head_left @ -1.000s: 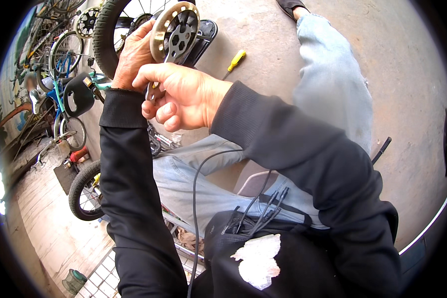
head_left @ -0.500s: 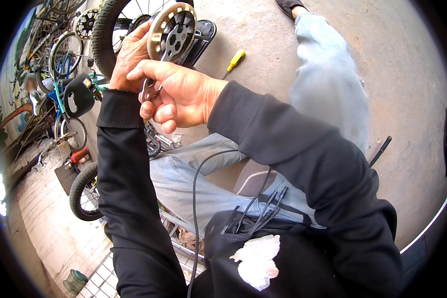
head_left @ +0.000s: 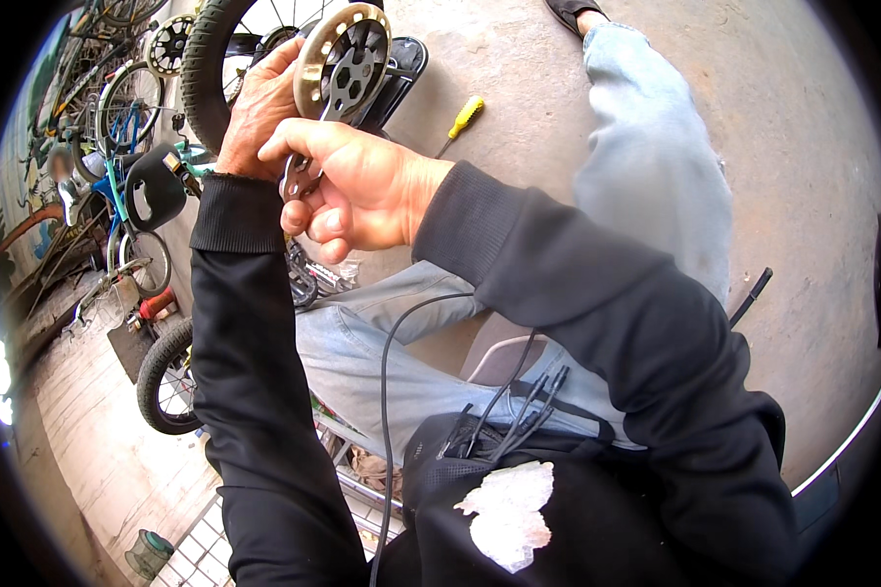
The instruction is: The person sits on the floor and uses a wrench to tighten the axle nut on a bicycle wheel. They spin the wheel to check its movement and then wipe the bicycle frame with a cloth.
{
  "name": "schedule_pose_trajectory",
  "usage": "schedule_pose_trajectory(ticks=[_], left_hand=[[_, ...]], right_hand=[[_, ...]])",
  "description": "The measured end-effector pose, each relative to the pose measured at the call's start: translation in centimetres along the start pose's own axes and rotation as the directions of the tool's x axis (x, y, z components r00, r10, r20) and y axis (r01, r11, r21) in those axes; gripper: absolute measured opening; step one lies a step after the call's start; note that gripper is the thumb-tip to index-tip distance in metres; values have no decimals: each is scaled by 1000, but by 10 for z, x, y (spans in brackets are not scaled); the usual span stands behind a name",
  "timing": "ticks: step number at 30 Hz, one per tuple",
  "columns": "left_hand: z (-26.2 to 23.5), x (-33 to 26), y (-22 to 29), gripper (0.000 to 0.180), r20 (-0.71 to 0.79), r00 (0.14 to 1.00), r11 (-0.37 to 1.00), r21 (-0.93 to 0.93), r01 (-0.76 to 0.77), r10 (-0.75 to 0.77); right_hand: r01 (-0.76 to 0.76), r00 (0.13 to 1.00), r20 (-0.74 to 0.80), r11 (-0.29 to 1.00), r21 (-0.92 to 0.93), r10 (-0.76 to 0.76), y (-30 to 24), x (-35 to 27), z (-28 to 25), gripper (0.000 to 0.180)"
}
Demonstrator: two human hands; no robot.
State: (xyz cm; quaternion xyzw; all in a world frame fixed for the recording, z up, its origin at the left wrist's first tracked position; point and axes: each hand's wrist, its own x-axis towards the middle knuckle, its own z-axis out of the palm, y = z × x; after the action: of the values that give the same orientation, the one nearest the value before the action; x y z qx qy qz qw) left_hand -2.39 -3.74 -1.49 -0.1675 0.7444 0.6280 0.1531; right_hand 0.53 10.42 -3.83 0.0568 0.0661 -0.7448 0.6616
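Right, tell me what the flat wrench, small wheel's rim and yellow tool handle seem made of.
Flat wrench: probably steel, smooth and gray, judging by its metallic sheen.
Small wheel's rim: likely translucent plastic or urethane, from its milky amber look; finish seemingly smooth.
Yellow tool handle: seemingly molded plastic, from its bright colour; too small to judge gloss.

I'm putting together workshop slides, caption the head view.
Right hand grips a flat wrench over a small wheel, left hand beside it; a yellow-handled screwdriver lies on the floor.

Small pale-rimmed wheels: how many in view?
2: the near wheel beside the left hand; the far wheel at upper left, just left of the large black tyre. Others may be hidden.
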Motion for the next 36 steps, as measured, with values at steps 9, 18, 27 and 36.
schedule_pose_trajectory(ticks=[9,18,27,36], left_hand=[[1,0,-1,23,39,999,996,-81,25,-22],[6,1,-2,21,-37,999,998,60,-11,13],[5,3,-3,20,-49,997,995,90,-49,53],[3,4,-6,21,-38,997,994,91,-65,69]], right_hand=[[-8,999,36,998,-68,11,1,3,-10,34],[12,986,-144,910,-414,-78,4,8,-33,33],[-125,833,-319,407,-905,-453,-24,13,-73,33],[-529,319,284,-419,-738,-904,-104,-1,-87,21]])
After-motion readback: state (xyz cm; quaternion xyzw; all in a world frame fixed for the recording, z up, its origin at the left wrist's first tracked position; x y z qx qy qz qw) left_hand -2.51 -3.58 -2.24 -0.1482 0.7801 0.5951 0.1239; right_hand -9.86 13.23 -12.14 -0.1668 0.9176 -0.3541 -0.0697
